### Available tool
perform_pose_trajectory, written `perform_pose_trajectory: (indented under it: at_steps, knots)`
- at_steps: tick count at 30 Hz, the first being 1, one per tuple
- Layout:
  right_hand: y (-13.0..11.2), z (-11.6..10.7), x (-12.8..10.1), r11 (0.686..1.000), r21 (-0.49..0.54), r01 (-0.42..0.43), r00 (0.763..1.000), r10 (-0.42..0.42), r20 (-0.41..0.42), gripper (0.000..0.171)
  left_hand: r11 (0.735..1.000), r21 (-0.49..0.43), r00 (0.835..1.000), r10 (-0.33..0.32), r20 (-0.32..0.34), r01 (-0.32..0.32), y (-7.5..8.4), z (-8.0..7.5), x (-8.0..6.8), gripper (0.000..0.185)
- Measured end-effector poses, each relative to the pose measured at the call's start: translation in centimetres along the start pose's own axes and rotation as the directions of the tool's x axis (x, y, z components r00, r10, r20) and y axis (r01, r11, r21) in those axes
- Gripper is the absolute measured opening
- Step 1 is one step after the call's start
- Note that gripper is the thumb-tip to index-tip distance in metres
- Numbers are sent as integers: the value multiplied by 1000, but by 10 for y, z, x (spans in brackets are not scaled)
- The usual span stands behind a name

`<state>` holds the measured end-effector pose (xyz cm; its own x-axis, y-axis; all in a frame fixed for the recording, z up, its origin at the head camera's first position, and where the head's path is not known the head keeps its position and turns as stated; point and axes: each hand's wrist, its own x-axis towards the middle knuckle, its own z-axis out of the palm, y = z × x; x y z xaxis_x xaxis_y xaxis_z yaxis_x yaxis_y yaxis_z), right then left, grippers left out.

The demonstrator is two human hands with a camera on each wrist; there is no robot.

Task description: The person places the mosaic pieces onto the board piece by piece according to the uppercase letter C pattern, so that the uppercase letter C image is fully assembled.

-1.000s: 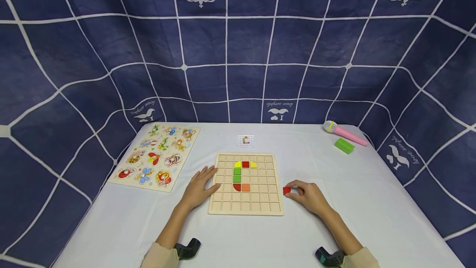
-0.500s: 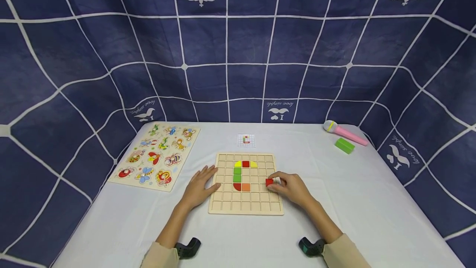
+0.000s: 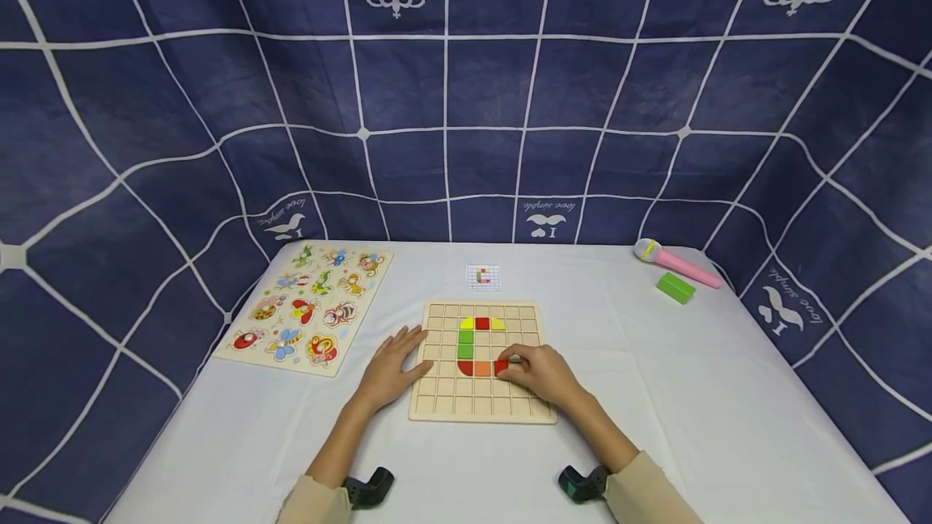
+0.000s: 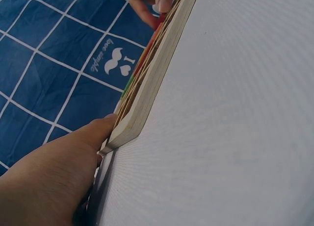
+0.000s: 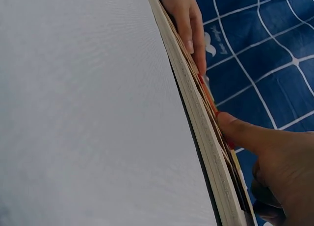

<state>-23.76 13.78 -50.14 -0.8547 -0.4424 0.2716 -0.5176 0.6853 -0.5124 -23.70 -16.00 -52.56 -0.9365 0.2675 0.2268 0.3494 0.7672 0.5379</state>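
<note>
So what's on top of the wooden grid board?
The grid board holds yellow, red, green and orange tiles. The right hand pinches a red tile there, hiding cells beneath; the left hand rests on its edge.

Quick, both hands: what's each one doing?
Left hand: open, resting flat on the grid board's left edge.
Right hand: pinching the red block on the board.

My right hand (image 3: pixel 537 372) moves in from the bare table beside the grid board (image 3: pixel 482 409), crossing over its right edge. The red block (image 3: pixel 501 367) it pinches travels with it and now sits on the board just right of the orange piece (image 3: pixel 482 369).
</note>
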Motion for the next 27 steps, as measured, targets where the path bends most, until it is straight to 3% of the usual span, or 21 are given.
perform_pose_trajectory:
  at_steps: [17,22,25,27]
  knots:
    - [2,-1,-3,1000,3,1,1000,-1,-20,28,1000,-13,1000,6,-8,-6,2,-1,1,60]
    - [10,-17,-7,998,13,-56,997,57,-55,27,998,-54,999,-27,38,29,-1,-4,1,62]
    - [23,-34,-12,996,10,-93,989,94,-114,25,988,-141,995,-54,89,66,-2,-12,1,64]
    - [34,-47,-16,993,4,-114,980,114,-164,25,969,-212,985,-101,140,129,-2,-19,1,64]
